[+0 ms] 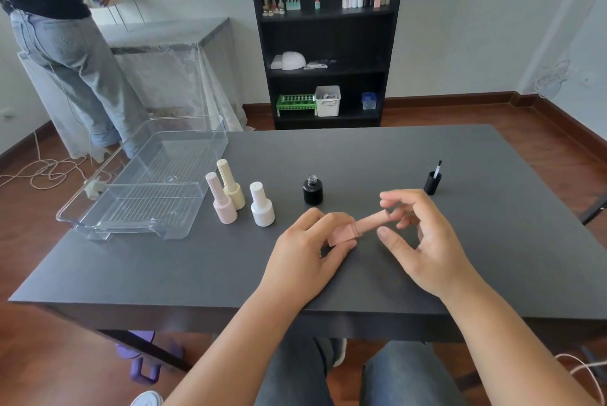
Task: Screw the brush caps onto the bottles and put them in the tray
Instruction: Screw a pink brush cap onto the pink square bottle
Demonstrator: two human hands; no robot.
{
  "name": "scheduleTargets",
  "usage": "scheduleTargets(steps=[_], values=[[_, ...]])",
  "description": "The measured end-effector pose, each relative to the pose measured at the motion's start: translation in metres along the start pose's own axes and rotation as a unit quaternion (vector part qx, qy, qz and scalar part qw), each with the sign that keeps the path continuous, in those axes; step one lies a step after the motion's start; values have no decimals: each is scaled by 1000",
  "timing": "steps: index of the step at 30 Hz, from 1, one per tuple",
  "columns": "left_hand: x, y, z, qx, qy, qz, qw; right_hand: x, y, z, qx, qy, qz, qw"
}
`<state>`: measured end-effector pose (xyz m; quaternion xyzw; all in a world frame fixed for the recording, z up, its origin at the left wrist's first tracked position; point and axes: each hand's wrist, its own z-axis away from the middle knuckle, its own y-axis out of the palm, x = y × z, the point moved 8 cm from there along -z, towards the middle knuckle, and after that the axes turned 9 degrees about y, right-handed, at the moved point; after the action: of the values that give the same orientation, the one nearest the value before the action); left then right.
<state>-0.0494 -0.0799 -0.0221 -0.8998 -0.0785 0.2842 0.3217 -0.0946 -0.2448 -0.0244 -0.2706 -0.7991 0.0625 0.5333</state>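
Tray [197,156], left of frame: clear, glossy, ribbed plastic. Table [361,274]: matt grey, smooth. Black bottle [312,192], centre: matt body, clear threaded neck. Floor [492,113]: glossy wood.

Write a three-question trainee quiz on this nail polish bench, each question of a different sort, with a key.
1. True or false: the clear tray already holds capped bottles.
2. Multiple choice: which bottle has no cap on it? A) the white bottle B) the black bottle C) the cream bottle
3. Fill in: the left hand holds the base of the ______ bottle while the right hand is at its cap.

Key
1. False: nothing lies in the tray.
2. B: its threaded neck is bare, and the black brush cap stands apart to its right, brush up.
3. Peach: the peach bottle is tilted between both hands.
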Motion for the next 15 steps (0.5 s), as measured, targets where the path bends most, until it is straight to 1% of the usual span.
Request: scheduleTargets(steps=[3,8,13,15], values=[[1,0,0,0,-3,2,1000,-1,4,1,1,4,34,999],[0,-1,0,-1,-1,8,1000,-4,0,0,-28,47,53,997],[-5,0,0,16,17,-26,999,-4,8,-3,-17,36,176,984],[-6,0,0,18,19,-32,999,-4,10,-4,-12,42,202,978]])
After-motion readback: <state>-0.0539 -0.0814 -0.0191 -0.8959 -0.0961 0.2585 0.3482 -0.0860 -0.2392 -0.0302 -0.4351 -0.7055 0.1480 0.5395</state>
